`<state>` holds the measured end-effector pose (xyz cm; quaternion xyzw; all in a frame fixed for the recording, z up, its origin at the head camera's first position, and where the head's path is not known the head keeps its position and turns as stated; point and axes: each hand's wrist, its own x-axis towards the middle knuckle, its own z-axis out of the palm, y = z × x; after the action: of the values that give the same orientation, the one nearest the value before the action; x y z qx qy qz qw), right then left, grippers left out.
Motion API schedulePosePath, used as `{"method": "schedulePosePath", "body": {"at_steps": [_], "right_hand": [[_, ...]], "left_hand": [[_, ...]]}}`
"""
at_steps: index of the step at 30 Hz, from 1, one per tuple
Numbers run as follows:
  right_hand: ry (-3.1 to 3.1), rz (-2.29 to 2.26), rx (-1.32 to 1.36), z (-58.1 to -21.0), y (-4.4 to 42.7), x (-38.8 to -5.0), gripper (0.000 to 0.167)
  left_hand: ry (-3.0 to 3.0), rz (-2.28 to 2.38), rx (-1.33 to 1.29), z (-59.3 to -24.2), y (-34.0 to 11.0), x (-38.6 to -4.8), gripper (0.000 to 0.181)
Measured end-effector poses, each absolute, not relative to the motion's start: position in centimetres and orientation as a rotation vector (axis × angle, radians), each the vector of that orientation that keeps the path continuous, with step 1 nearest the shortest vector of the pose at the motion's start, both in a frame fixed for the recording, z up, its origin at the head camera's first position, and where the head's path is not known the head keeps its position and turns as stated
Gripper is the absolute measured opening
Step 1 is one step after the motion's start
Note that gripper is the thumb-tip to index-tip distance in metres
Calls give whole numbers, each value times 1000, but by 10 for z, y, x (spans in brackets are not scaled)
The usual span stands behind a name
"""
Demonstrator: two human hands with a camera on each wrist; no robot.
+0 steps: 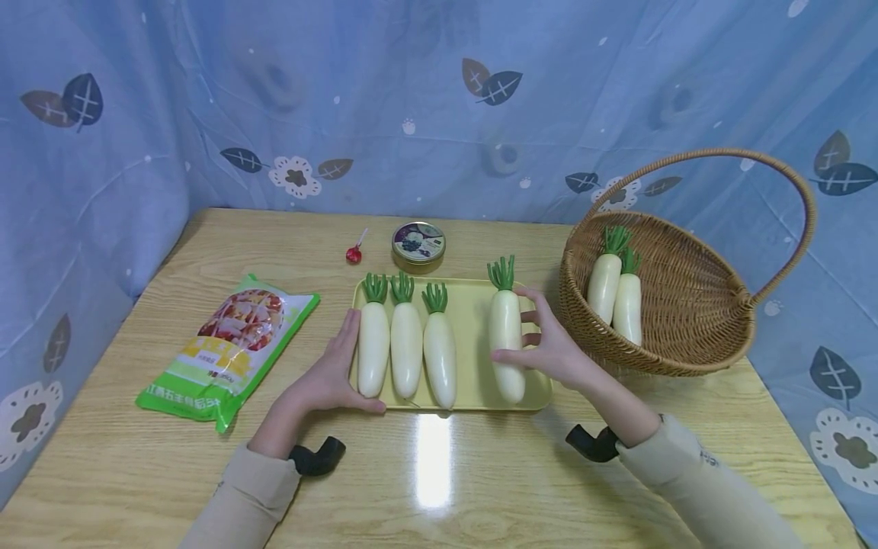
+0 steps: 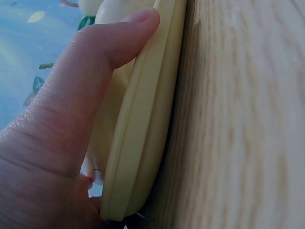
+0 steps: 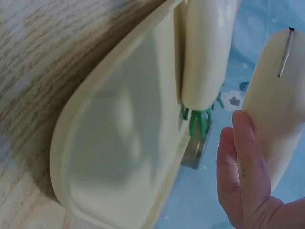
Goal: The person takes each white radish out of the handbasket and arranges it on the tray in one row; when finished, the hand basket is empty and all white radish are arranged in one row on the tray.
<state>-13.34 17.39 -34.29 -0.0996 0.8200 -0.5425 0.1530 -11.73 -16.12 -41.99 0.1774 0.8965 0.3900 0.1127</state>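
The right hand (image 1: 549, 347) holds a white radish (image 1: 507, 328) over the right part of a yellow tray (image 1: 472, 309), its green top pointing toward the curtain (image 1: 411, 99). The thumb lies across the front of the radish and the bent fingers press its right side, spread about as wide as the radish is thick. In the right wrist view, this radish is up off the tray.

The left hand (image 1: 329, 381) is spread around the tray's near left corner, thumb laid along the front rim and fingers fairly straight along the left side. I cannot tell whether those fingers touch the nearest radish.

Three radishes (image 1: 407, 347) lie side by side in the left half of the tray, green tops away from the person. Two more radishes (image 1: 605, 286) lie in a wicker basket (image 1: 693, 267) on the right. A green and white bag (image 1: 226, 351) lies left of the tray, and behind it, on the wooden table (image 1: 370, 496), are a red lollipop (image 1: 354, 253) and a round tin (image 1: 418, 245)
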Motion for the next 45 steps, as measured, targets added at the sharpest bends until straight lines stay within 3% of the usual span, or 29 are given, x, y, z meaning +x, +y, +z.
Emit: {"method": "schedulePosePath", "body": {"at_steps": [32, 45], "right_hand": [[2207, -1412, -180, -376, 135, -150, 100], [2313, -1316, -270, -382, 133, -153, 104]], "left_hand": [[2631, 1135, 513, -420, -161, -118, 146], [2633, 1177, 538, -421, -161, -118, 145]]}}
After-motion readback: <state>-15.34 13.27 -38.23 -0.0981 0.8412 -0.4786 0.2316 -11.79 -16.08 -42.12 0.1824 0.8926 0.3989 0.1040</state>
